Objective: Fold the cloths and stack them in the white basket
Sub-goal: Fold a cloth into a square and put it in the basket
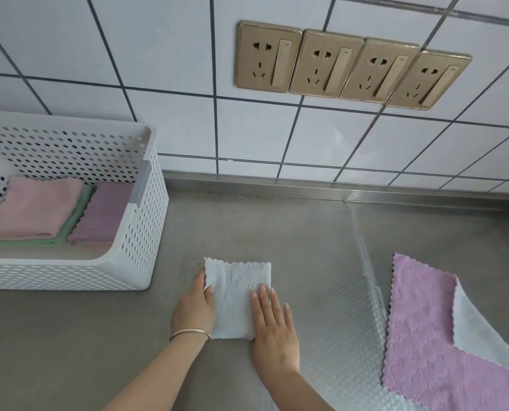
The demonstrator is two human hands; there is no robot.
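Right hand (272, 324) flat, pressing folded white cloth (237, 298); left hand (194, 307) pinching edge. Square corners, then lift to white basket (134, 232).

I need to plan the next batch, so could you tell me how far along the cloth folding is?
Done: folded pink, green and purple cloths lie in the white basket. In hand: left hand and right hand are on a folded white cloth. Left: a purple cloth lies unfolded.

Steel counter (247, 221) under white basket (140, 232), folded white cloth (235, 295), purple cloth (419, 330).
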